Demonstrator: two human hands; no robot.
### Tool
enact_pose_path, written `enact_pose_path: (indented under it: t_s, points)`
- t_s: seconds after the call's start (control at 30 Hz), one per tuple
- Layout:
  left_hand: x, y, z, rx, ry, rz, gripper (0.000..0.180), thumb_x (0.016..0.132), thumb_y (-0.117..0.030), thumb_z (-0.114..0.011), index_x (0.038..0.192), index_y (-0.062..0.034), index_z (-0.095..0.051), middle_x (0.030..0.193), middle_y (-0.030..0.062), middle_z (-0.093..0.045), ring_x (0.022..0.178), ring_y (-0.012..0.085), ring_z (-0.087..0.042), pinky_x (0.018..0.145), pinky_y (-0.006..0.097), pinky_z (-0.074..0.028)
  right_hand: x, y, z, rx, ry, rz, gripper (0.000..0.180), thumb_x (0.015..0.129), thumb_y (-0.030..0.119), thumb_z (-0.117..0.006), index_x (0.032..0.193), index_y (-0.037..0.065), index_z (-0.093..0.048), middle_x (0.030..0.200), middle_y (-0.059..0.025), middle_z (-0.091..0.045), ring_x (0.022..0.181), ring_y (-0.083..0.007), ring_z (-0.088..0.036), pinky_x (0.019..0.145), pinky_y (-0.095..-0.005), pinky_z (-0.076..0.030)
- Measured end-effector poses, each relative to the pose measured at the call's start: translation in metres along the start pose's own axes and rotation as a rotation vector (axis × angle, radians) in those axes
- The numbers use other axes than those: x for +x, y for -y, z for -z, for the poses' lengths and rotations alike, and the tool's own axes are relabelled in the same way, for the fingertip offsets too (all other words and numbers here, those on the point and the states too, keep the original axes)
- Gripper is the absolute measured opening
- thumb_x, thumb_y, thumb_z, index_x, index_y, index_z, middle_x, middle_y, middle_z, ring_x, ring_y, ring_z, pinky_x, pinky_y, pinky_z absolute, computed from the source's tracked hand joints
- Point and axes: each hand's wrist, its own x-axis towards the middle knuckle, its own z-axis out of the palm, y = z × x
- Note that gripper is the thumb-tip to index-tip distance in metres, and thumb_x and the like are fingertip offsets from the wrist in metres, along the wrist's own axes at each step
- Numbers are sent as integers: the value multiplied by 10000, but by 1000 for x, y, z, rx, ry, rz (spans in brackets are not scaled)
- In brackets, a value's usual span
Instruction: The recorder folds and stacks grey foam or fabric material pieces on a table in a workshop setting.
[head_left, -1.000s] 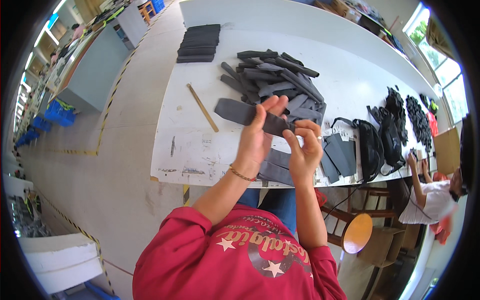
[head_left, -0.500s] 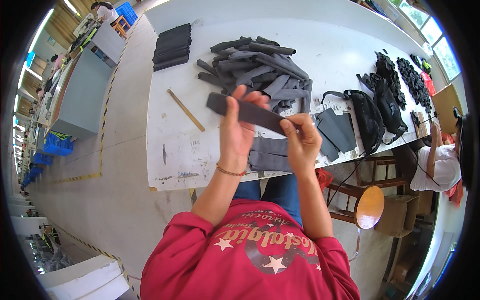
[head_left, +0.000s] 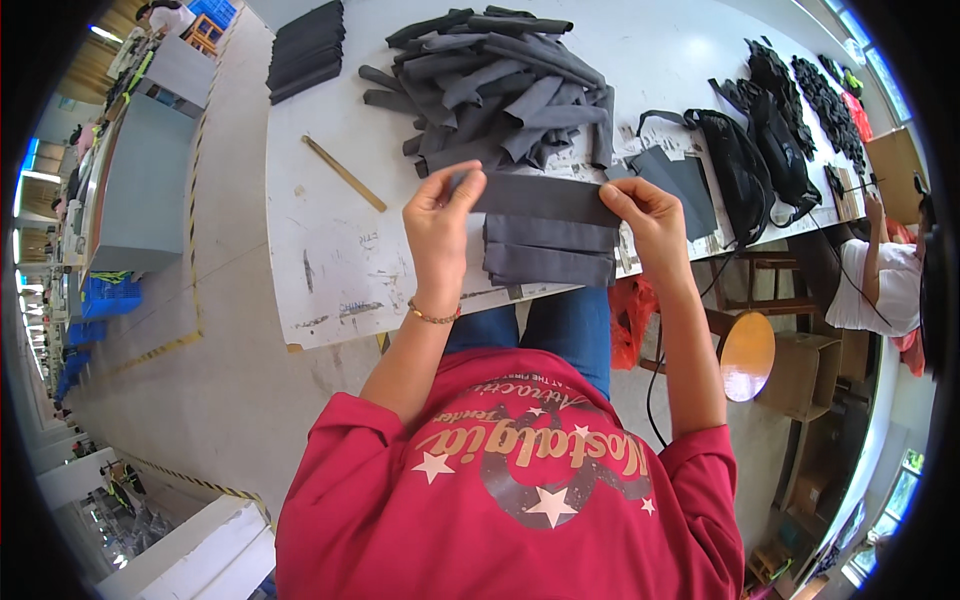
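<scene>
A dark grey fabric strip point(head_left: 540, 198) is stretched flat between my two hands, above the near part of the white table. My left hand point(head_left: 440, 212) pinches its left end between thumb and fingers. At the other end, my right hand point(head_left: 648, 215) grips the strip with the thumb on top. Just below it lie several similar folded strips point(head_left: 550, 262), stacked at the table's front edge. Beyond my hands rises a large loose pile of grey fabric strips point(head_left: 500, 85).
A wooden stick point(head_left: 345, 174) lies left of the pile. Neatly layered dark strips point(head_left: 306, 52) are at the far left. Flat grey pieces point(head_left: 680, 190) and a black bag point(head_left: 735, 175) lie to the right. A round stool point(head_left: 747, 356) and another person point(head_left: 875, 265) are beyond.
My left hand has moved to the strip's left end and now pinches it. The strip, tilted before, is now nearly level above the stacked strips. The view has shifted slightly.
</scene>
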Motion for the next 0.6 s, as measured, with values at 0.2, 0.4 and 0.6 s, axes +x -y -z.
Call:
enact_pose_path:
  t_s: [0.2,0.4,0.6]
  points:
    - [-18,61,0,568,76,-288,193,735,-103,-808,892,-51,-709,832,29,-541,712,137,-515,650,263,-448,-16,-64,15,-490,-162,50,159,813,98,-751,899,1,-658,727,-53,-635,671,-123,-567,628,-283,-474]
    - [46,39,7,596,58,-461,145,806,-70,-721,945,-59,-684,890,52,-610,817,195,-579,694,313,-481,-6,-74,37,-792,-333,169,213,844,167,-721,978,45,-611,900,-142,-594,852,-338,-593,740,-442,-480]
    - [116,50,8,1231,515,-659,240,726,-191,-785,899,-60,-683,1004,79,-625,982,294,-564,867,403,-467,37,-103,103,-1351,-243,380,303,820,208,-713,1035,19,-613,1043,-153,-608,990,-324,-573,823,-428,-477]
